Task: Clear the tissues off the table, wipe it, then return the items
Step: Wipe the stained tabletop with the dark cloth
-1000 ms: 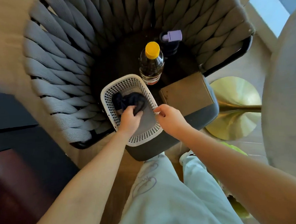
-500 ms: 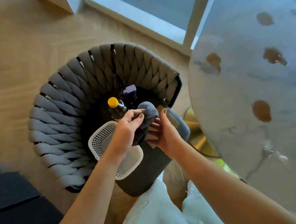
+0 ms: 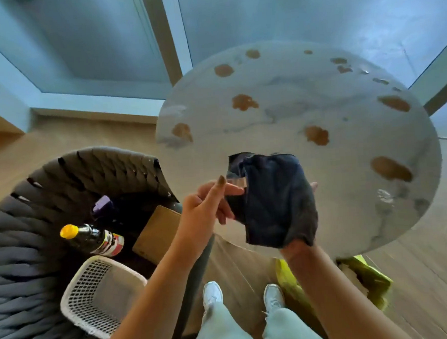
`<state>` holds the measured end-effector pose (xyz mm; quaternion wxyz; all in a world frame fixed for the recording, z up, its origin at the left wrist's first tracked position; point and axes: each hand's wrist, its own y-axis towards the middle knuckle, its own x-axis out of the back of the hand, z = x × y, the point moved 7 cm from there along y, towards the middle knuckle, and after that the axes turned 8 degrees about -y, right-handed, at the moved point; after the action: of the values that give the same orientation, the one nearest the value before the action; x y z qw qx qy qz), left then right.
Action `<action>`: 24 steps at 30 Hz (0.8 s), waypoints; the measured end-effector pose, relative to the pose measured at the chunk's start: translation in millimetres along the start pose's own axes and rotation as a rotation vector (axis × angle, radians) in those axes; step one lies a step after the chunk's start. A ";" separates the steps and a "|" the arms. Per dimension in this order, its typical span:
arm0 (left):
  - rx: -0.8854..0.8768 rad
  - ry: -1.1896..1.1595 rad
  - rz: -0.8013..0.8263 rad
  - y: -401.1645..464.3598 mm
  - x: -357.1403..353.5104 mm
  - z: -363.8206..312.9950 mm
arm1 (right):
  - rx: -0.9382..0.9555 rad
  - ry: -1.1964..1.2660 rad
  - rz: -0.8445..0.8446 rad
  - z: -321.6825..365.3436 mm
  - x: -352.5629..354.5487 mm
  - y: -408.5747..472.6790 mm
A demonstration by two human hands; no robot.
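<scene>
Two hands now hold the dark cloth (image 3: 274, 200) up over the near edge of the counter (image 3: 305, 106); a moment ago it lay in the white basket (image 3: 99, 295) on the chair (image 3: 48, 185). The right hand (image 3: 297, 243) has its grip closed on the cloth's lower corner, mostly draped by it; the left hand (image 3: 206, 209) pinches the other edge, one finger raised. Beyond the basket stand the yellow-capped bottle (image 3: 93, 239), a brown box (image 3: 155, 233) and a purple-capped bottle (image 3: 103, 205). Farther off, brown spills (image 3: 244, 102) dot the counter, no tissues visible, so wiping looks next.
</scene>
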<state>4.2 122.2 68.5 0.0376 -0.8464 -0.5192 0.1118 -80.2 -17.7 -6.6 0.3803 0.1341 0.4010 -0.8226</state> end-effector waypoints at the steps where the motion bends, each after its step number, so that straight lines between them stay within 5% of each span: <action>1: 0.013 -0.014 -0.093 2.8 2.6 10.5 | 0.034 0.042 -0.068 20.0 22.9 -2.4; 7: 0.110 0.120 -0.470 5.3 25.5 84.3 | 0.191 -0.202 0.181 65.1 62.4 -4.5; 9: 0.100 0.183 -0.540 2.9 31.7 96.0 | 0.314 -0.592 0.083 61.5 62.3 6.9; 11: 0.080 0.282 -0.582 2.2 39.1 106.6 | 0.571 -1.265 0.011 54.2 42.7 12.7; 14: 0.046 0.458 -0.627 3.3 51.9 110.0 | 0.540 -1.842 0.070 9.7 28.0 30.0; 24: -0.022 0.671 -0.812 47.6 93.6 94.4 | 0.521 -2.119 0.001 -33.9 11.4 56.6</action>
<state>64.9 178.5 -45.8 0.2330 -0.5669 -0.7659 -0.1942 -49.2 -19.8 -65.9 0.4929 -0.5658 -0.3169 -0.5800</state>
